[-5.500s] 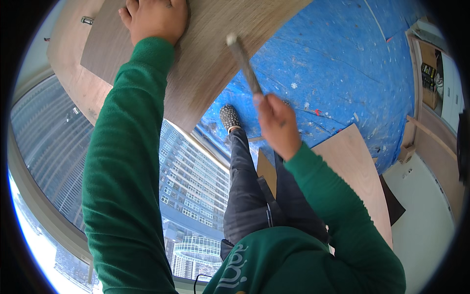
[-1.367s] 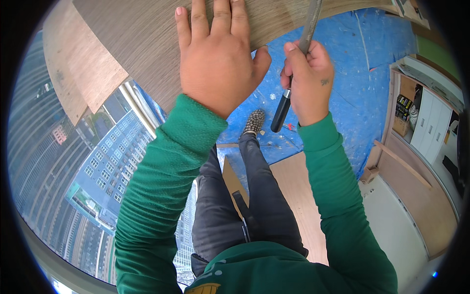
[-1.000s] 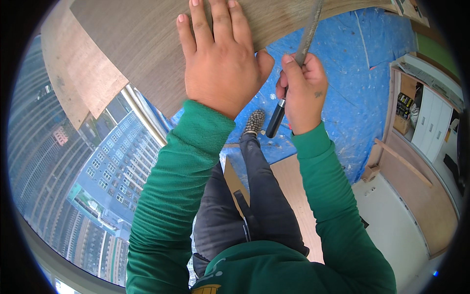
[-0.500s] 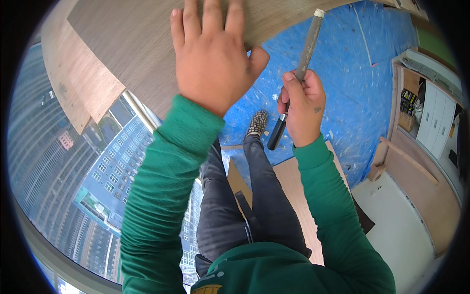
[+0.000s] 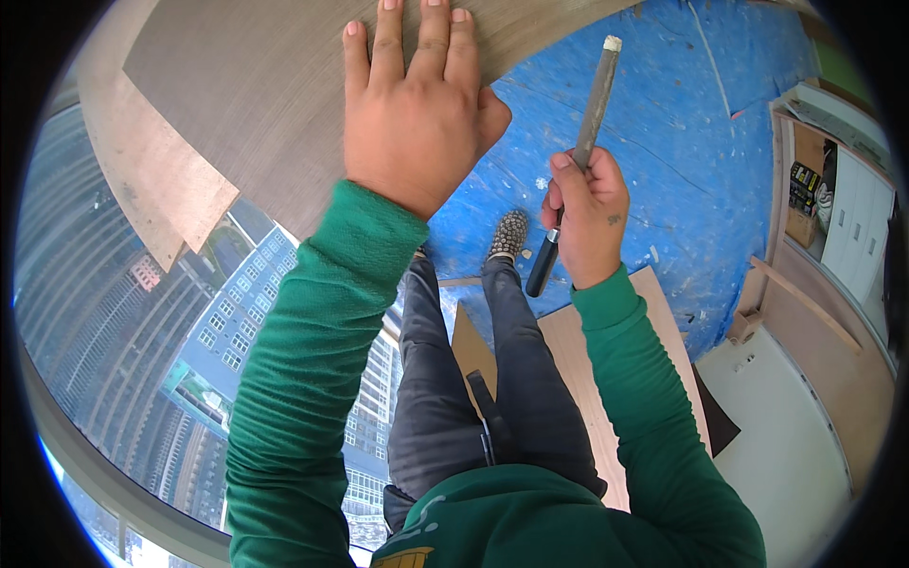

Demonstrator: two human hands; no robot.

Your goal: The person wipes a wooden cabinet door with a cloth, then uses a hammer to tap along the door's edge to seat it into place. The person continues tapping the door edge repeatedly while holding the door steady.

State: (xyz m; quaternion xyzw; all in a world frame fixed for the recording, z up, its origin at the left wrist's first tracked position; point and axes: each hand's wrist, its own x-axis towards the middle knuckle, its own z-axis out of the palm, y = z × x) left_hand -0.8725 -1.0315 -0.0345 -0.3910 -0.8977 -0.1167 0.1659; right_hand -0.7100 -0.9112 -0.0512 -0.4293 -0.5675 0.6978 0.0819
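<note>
My left hand (image 5: 412,133) lies palm down on a grey-brown wood-grain panel (image 5: 256,104), fingers stretched toward its far side and thumb over its right edge. In my right hand (image 5: 592,222) is a file (image 5: 597,109), gripped near where its long grey blade meets the black handle. Its pale tip points up and slightly right, away from me, while the handle slants down below my fingers. The blade is apart from the panel. My palm hides the middle of the tool.
Blue sheeting (image 5: 653,180) covers the floor ahead and right. A lighter wood board (image 5: 151,142) sits under the panel's left side. Beside my legs rests a pale board (image 5: 615,350). A large window (image 5: 227,331) lies left; a white cabinet (image 5: 847,222) stands right.
My left hand stays on the panel, shifted slightly in the picture. The file in my right hand sits slightly lower in view. The whole view has tilted a little.
</note>
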